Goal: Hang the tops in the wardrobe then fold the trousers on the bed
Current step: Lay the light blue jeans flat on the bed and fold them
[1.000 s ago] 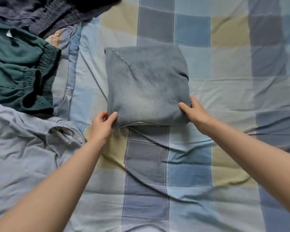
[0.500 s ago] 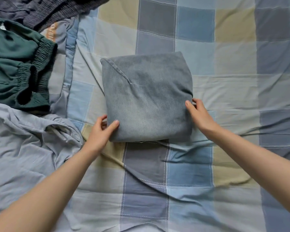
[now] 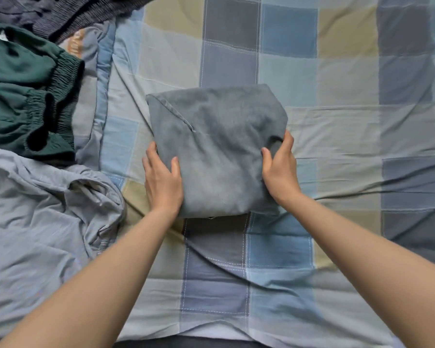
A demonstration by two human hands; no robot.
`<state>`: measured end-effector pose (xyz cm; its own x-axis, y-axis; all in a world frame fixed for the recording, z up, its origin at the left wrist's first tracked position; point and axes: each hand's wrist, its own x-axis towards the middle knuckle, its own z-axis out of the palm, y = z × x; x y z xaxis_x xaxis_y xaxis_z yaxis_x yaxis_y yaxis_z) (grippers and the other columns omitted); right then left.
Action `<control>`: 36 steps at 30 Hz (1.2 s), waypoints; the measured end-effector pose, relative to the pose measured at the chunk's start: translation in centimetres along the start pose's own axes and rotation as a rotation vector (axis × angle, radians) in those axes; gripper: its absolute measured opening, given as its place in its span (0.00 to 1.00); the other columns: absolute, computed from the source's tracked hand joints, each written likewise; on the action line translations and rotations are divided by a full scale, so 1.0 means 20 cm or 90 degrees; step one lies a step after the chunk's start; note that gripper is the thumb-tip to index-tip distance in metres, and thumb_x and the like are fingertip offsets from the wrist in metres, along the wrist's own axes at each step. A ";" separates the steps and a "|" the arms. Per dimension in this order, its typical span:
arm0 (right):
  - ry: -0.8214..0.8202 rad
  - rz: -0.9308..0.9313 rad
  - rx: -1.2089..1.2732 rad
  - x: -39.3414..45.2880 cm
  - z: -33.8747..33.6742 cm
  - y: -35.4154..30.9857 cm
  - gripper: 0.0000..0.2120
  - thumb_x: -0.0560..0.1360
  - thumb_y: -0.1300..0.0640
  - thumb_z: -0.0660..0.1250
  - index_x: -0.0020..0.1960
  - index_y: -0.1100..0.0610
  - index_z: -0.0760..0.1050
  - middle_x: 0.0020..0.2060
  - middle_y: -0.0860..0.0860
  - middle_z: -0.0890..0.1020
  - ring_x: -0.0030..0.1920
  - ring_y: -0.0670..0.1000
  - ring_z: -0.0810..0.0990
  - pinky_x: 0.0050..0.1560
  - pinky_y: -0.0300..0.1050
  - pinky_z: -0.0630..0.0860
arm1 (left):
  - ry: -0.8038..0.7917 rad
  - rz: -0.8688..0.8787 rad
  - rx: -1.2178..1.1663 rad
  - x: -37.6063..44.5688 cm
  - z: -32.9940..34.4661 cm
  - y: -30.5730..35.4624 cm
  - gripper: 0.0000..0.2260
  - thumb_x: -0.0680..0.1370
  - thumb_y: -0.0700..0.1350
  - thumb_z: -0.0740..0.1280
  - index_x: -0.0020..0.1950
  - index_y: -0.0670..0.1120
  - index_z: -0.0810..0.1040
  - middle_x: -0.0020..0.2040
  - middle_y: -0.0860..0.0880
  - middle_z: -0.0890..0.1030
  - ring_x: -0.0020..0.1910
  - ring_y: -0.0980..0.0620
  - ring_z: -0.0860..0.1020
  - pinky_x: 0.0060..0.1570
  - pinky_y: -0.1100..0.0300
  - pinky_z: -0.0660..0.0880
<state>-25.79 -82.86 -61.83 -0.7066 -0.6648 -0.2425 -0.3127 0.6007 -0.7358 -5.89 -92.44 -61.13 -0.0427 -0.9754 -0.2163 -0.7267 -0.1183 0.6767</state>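
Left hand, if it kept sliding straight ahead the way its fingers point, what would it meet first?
The left hand points up the bed along the left edge of the folded jeans, which it already touches. Beyond the fingertips lies only bare quilt; the way looks free as far as the picture shows.

A bedroom at home: a bed under a checked patchwork bedsheet [image 3: 337, 71], with loose clothes [image 3: 28, 96] heaped alongside.

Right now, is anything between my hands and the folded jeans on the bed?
Nothing visible. The left hand and the right hand already grip opposite sides of the folded jeans, thumbs on top, on the checked bedsheet.
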 end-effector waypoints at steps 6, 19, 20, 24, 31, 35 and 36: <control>-0.001 0.012 0.001 -0.36 -0.21 -0.14 0.29 0.80 0.57 0.61 0.76 0.57 0.52 0.70 0.58 0.69 0.68 0.58 0.70 0.64 0.44 0.66 | -0.013 0.065 -0.030 -0.33 -0.24 0.07 0.23 0.79 0.42 0.65 0.73 0.43 0.65 0.66 0.43 0.70 0.63 0.48 0.70 0.60 0.61 0.65; 0.118 0.096 0.035 -1.39 -0.90 -0.72 0.28 0.80 0.55 0.60 0.77 0.56 0.54 0.72 0.52 0.66 0.70 0.52 0.66 0.61 0.29 0.60 | -0.135 0.264 -0.071 -0.89 -1.14 0.49 0.21 0.77 0.39 0.69 0.69 0.43 0.70 0.60 0.45 0.74 0.57 0.60 0.70 0.58 0.76 0.63; 0.138 0.107 0.042 -1.50 -0.96 -0.77 0.28 0.80 0.54 0.60 0.77 0.55 0.54 0.73 0.51 0.66 0.71 0.51 0.66 0.61 0.31 0.61 | -0.153 0.292 -0.078 -0.95 -1.22 0.53 0.21 0.77 0.39 0.69 0.69 0.43 0.71 0.60 0.46 0.74 0.58 0.59 0.71 0.58 0.76 0.63; 0.225 0.135 0.065 -1.85 -1.15 -0.92 0.26 0.80 0.53 0.60 0.76 0.52 0.56 0.72 0.49 0.67 0.70 0.50 0.66 0.64 0.38 0.63 | -0.187 0.347 -0.107 -1.13 -1.45 0.67 0.20 0.77 0.39 0.70 0.68 0.42 0.73 0.59 0.48 0.77 0.57 0.58 0.74 0.57 0.74 0.68; 0.484 0.246 0.117 -2.62 -1.40 -1.08 0.24 0.79 0.59 0.62 0.73 0.59 0.61 0.68 0.54 0.70 0.68 0.52 0.69 0.62 0.30 0.63 | -0.354 0.476 -0.114 -1.61 -1.82 0.93 0.20 0.77 0.41 0.70 0.69 0.48 0.72 0.60 0.54 0.76 0.59 0.61 0.74 0.58 0.68 0.71; 0.575 0.332 0.122 -3.05 -1.50 -1.08 0.25 0.79 0.57 0.63 0.73 0.57 0.61 0.65 0.52 0.74 0.63 0.53 0.73 0.55 0.35 0.66 | -0.447 0.549 -0.072 -1.91 -1.85 1.00 0.20 0.77 0.41 0.70 0.68 0.49 0.73 0.58 0.54 0.76 0.57 0.60 0.74 0.53 0.78 0.66; 0.614 0.355 0.122 -3.18 -1.54 -1.07 0.25 0.78 0.56 0.63 0.73 0.57 0.61 0.65 0.53 0.74 0.63 0.54 0.74 0.56 0.37 0.68 | -0.481 0.568 -0.067 -2.03 -1.85 1.03 0.20 0.77 0.42 0.70 0.68 0.51 0.73 0.58 0.55 0.76 0.57 0.58 0.74 0.50 0.78 0.66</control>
<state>6.20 -39.72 -11.25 -0.9376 0.3456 -0.0390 0.2439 0.5735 -0.7821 6.30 -62.19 -12.35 -0.9303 -0.3660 0.0259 -0.1740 0.5022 0.8471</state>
